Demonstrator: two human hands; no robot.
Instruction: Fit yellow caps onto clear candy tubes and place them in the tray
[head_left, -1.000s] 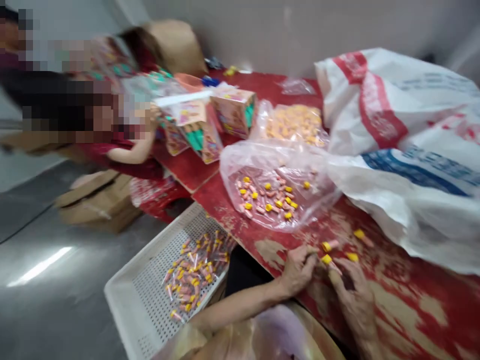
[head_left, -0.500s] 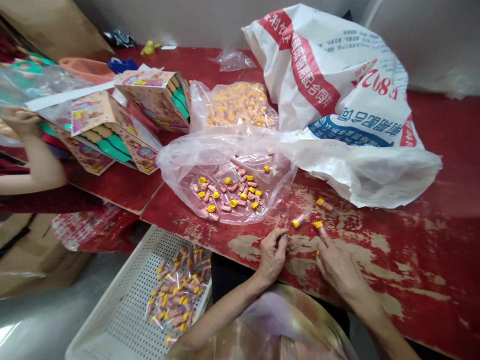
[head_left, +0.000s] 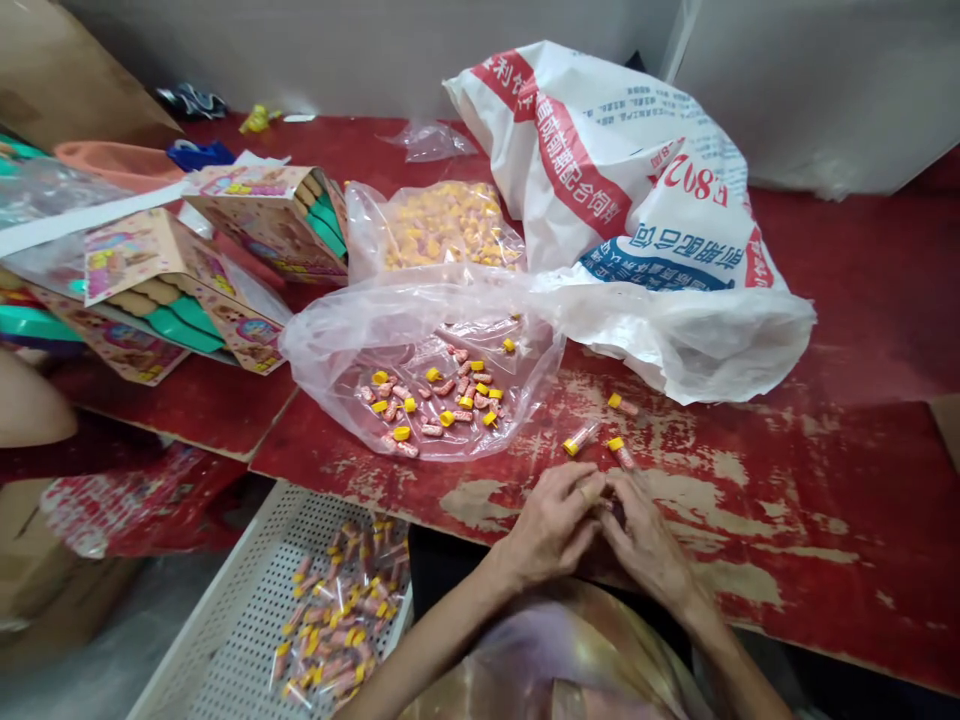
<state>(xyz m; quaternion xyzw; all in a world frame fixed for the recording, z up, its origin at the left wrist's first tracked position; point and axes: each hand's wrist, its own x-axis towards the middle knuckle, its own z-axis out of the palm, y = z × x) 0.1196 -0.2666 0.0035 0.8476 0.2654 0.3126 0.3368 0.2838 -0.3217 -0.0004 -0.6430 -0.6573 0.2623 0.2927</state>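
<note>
My left hand (head_left: 553, 520) and my right hand (head_left: 646, 535) meet at the front edge of the red table, fingers curled and fingertips together. Whatever sits between them is hidden by the fingers. Just beyond lie small clear tubes with yellow caps and pink contents: one tube (head_left: 581, 438) by my left fingertips, another tube (head_left: 621, 453) close to my right fingers, and a third tube (head_left: 623, 404) farther back. To the left, an open clear plastic bag (head_left: 330, 345) holds loose pink patterned pieces and yellow caps.
A white perforated crate (head_left: 225, 610) with several capped tubes stands below the table edge. Behind are a bag of yellow caps (head_left: 442, 225), a large white printed sack (head_left: 660, 180) and printed boxes (head_left: 187, 270). Another person's arm (head_left: 30, 405) reaches in at far left.
My hands, apart before, have come together. The view has shifted, so things on the table appear farther left. The other person's hand has gone out of view, leaving the arm.
</note>
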